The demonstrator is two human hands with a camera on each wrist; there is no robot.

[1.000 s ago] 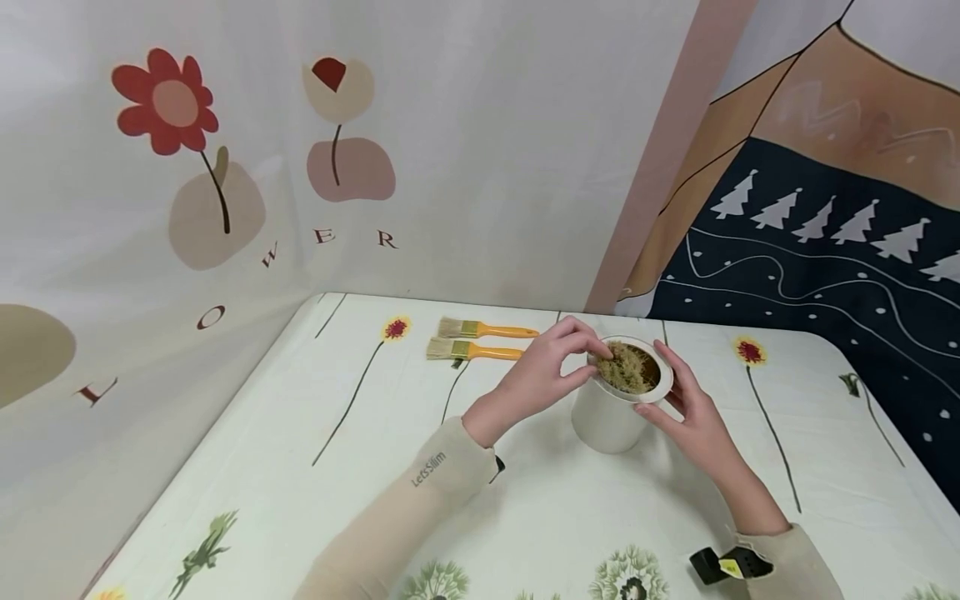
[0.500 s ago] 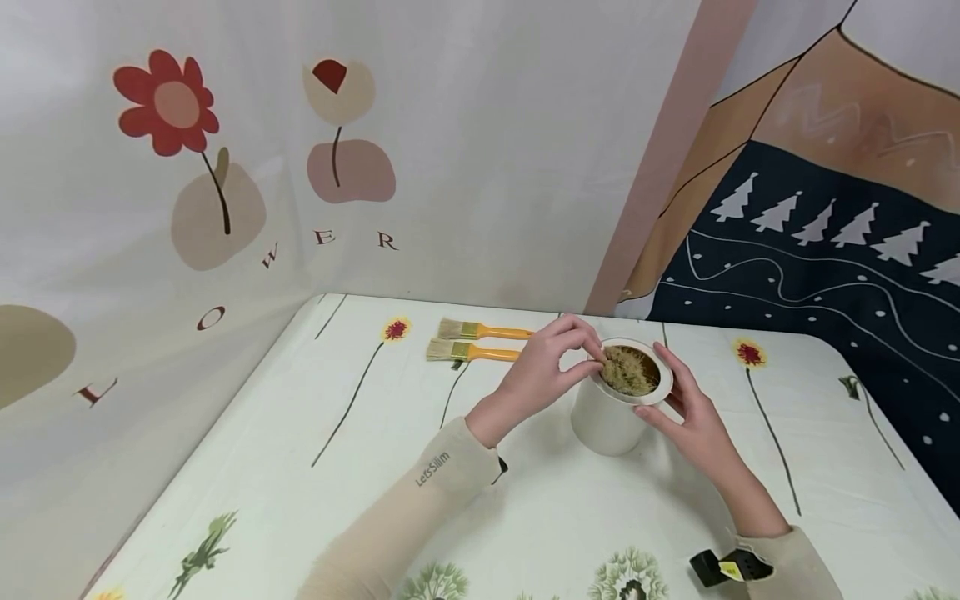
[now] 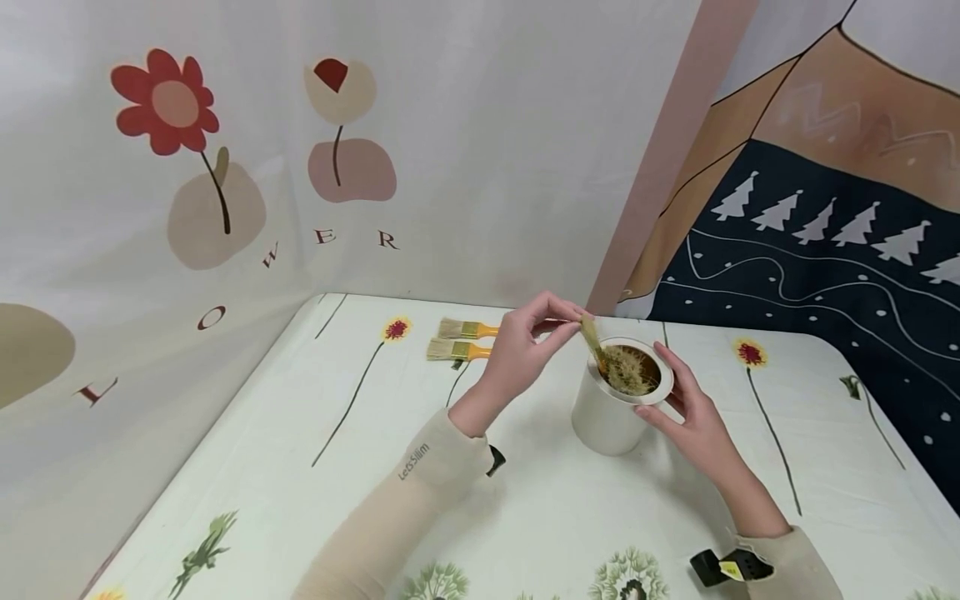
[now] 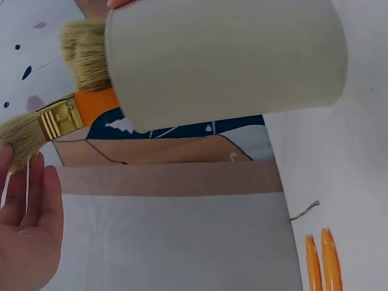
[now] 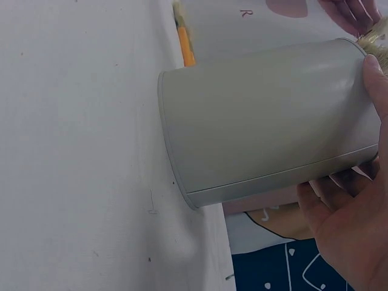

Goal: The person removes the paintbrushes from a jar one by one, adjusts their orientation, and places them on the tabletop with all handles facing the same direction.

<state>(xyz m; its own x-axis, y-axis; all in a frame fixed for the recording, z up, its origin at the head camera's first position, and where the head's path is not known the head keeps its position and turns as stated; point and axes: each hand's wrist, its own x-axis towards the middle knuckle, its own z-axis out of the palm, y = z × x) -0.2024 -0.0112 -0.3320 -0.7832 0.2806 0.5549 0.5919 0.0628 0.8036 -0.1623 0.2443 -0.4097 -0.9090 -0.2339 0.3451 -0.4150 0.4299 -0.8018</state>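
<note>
An off-white cylindrical can (image 3: 609,422) stands on the table, filled with upright brushes whose pale bristles (image 3: 632,371) show at its mouth. My left hand (image 3: 517,350) pinches one flat paintbrush (image 4: 63,118) by its bristle end. That brush leans out of the can's left side, its brass-coloured ferrule and the top of its orange handle above the rim, the rest of the handle hidden inside. On the right of the can, my right hand (image 3: 693,421) grips it near the rim, thumb in front and fingers behind.
Behind my left hand, two paintbrushes (image 3: 459,349) with orange handles lie side by side, bristles to the left. The white tablecloth (image 3: 555,517) has printed flowers. Hanging printed cloth (image 3: 480,167) closes off the table's back and left side.
My left hand has drawn back to the left and up from the can's mouth, pulling one paintbrush partly out by its bristles. My right hand and the can have stayed in place.
</note>
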